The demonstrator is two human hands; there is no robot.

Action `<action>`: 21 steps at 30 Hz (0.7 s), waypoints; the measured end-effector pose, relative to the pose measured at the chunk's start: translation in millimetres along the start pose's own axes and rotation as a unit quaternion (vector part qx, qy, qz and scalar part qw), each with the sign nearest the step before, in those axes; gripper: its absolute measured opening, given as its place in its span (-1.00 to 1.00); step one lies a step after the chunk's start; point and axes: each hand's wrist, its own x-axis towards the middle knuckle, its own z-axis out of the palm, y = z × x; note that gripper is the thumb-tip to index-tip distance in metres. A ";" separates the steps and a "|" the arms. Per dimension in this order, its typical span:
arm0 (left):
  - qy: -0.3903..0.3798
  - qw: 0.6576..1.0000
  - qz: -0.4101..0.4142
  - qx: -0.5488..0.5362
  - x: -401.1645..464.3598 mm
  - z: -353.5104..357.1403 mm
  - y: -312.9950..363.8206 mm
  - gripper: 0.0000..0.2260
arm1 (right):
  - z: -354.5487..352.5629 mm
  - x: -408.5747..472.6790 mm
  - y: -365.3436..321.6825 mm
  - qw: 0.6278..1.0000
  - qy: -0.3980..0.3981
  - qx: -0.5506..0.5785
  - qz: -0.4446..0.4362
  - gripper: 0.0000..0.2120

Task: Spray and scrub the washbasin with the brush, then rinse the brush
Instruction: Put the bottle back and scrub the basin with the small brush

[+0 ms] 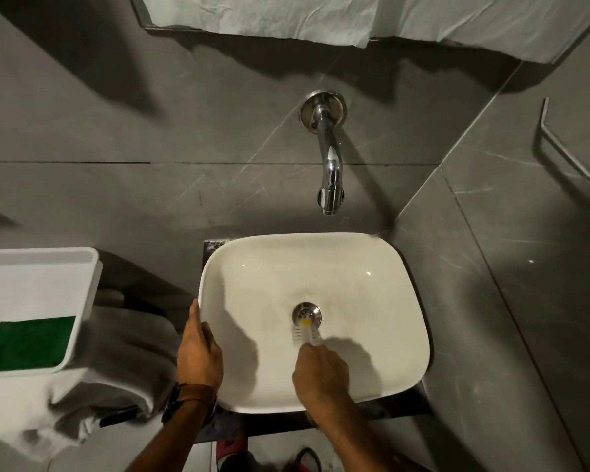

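A white rounded washbasin (355, 267) sits on a dark counter below me. My right hand (321, 373) is closed around a brush (305, 333) with white bristles and a yellow tip. The bristles press on the basin floor right at the metal drain (306, 311). My left hand (200, 349) grips the basin's left rim, thumb inside the bowl. A chrome wall tap (329, 172) hangs above the basin's back edge, and no water is visible coming from it. No spray bottle is in view.
A white plastic caddy (38, 287) holding a green scouring pad (29, 342) stands at the left. A grey and white cloth (116, 369) lies between the caddy and the basin. Grey tiled walls close in behind and at the right, with a metal rail (566, 151).
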 end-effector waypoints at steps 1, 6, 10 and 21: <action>0.001 1.000 0.002 0.000 -0.9 -0.5 0.3 -0.53 | -3.3 7.5 -5.3 1.000 0.007 -0.001 -0.005 -0.76; 0.002 1.000 0.011 0.000 -2.2 -1.4 1.6 -0.53 | -32.1 33.4 13.8 0.999 0.042 0.010 0.015 -0.73; 0.004 1.000 0.007 -0.001 -1.9 -1.1 1.4 -0.52 | -19.1 -6.4 38.7 0.999 -0.012 0.018 0.026 -0.74; -0.003 1.000 0.007 0.000 0.1 0.8 -3.8 -0.52 | -36.4 81.3 -49.5 0.996 0.056 0.012 -0.066 -0.44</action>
